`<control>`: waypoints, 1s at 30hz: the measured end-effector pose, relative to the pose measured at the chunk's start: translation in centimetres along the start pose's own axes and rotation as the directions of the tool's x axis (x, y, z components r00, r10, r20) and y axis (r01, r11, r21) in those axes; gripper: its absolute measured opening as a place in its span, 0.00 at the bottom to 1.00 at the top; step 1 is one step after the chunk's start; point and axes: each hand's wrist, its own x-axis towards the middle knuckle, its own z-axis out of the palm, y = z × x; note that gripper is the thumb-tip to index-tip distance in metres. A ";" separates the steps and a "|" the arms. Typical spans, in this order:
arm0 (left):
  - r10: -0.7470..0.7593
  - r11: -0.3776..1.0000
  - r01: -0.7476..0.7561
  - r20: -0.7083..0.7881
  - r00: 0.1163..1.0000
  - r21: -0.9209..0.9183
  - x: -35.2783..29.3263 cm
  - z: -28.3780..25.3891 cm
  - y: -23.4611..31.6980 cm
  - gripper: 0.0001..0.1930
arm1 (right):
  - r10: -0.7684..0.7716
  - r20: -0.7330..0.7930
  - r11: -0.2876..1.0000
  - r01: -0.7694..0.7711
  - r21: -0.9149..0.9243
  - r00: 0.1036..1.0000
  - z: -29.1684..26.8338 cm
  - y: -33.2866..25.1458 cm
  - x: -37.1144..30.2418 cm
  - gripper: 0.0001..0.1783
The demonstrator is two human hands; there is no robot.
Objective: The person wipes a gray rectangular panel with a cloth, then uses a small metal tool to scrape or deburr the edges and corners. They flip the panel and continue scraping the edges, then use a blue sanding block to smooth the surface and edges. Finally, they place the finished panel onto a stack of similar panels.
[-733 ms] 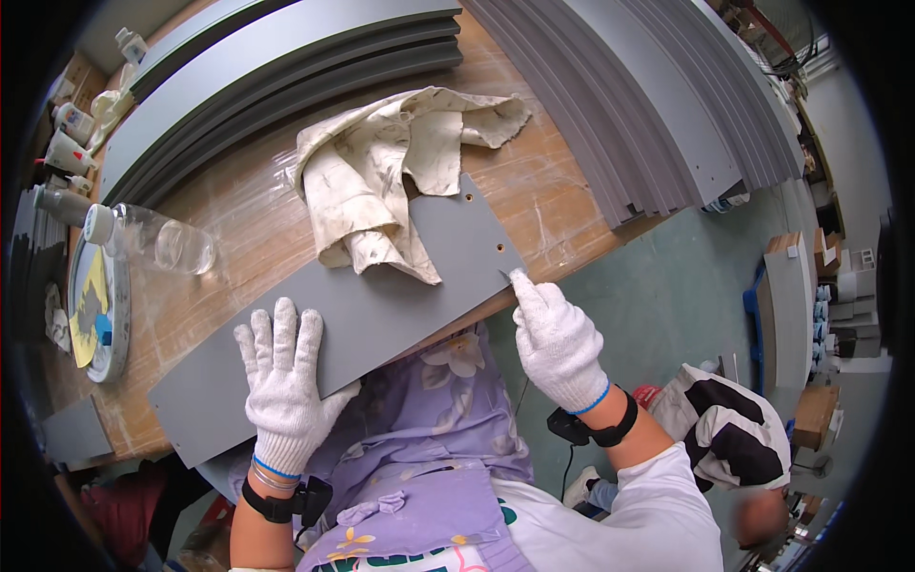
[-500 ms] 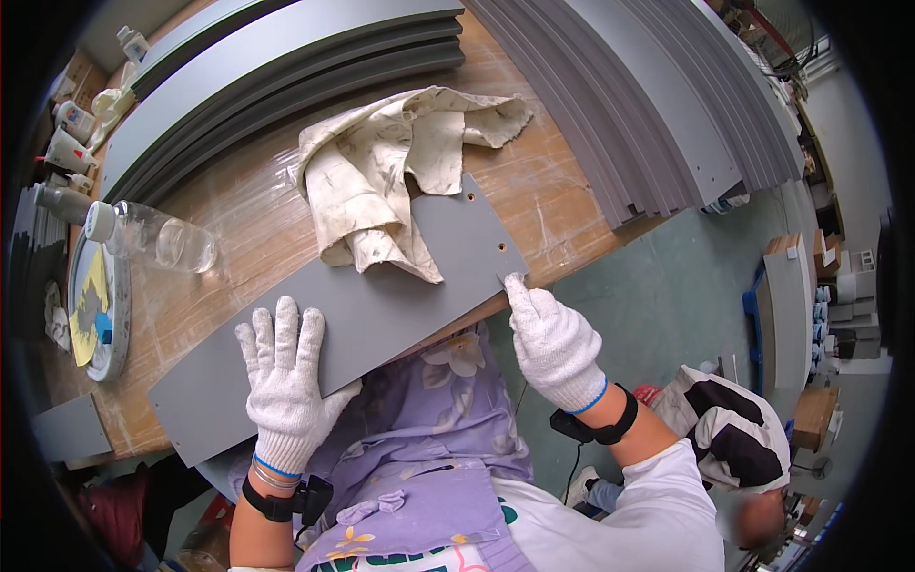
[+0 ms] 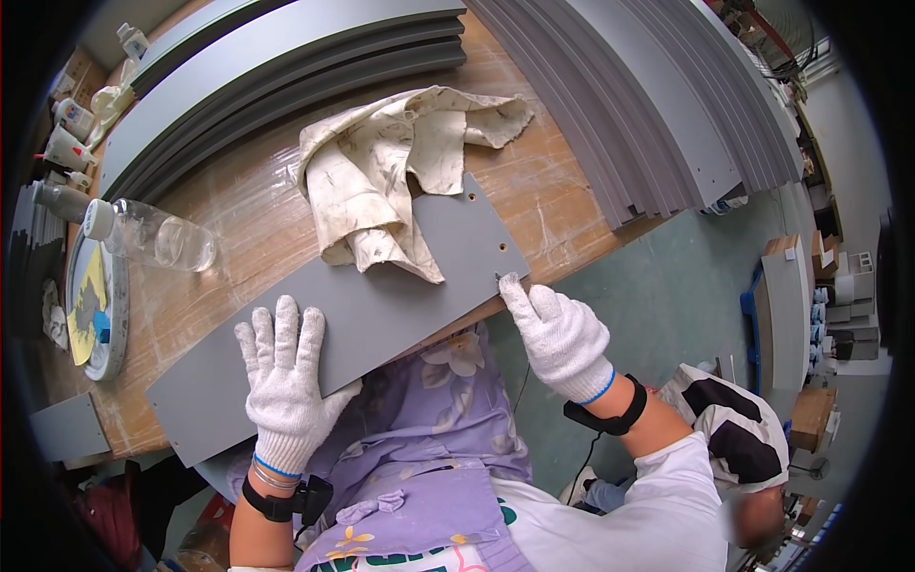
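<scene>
the gloved left hand (image 3: pixel 291 386) lies flat on a long grey panel (image 3: pixel 372 315), its fingers stretched out and slightly apart with nothing in them, just as it lay in the earlier frames. the gloved right hand (image 3: pixel 564 345) is at the panel's right end, by the near corner; its fingers are curled in with the forefinger reaching forward, closed on a small pointed tool (image 3: pixel 498 278) — mostly hidden, so its kind cannot be told. since the earlier frames the right fingertips have slid a little left along the near edge, and the wrist has swung outward. the panel sits at the bench's (image 3: pixel 253 224) near edge, partly overhanging it, two holes (image 3: pixel 503 247) along its right end. a crumpled, stained cloth (image 3: pixel 357 195) — unmoved — drapes over its far edge, and a clear bottle (image 3: pixel 162 238) lies to the left.
</scene>
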 end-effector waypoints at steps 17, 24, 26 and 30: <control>-0.012 1.000 0.012 -0.005 1.000 -0.010 0.1 0.0 0.1 0.58 | 0.005 -0.181 0.987 0.024 0.161 0.984 0.6 3.6 3.2 0.32; -0.015 1.000 0.015 -0.007 1.000 -0.013 0.1 0.0 0.0 0.58 | -0.101 -0.098 0.992 0.108 0.062 0.990 1.1 4.4 5.1 0.30; -0.015 1.000 0.015 -0.008 1.000 -0.012 0.1 0.0 0.0 0.58 | -0.098 -0.138 0.993 0.107 0.053 0.986 1.0 4.3 5.6 0.29; -0.021 1.000 0.021 -0.005 1.000 -0.013 0.1 0.0 0.0 0.58 | -0.084 -0.103 0.996 0.087 0.022 0.991 1.3 4.5 5.4 0.28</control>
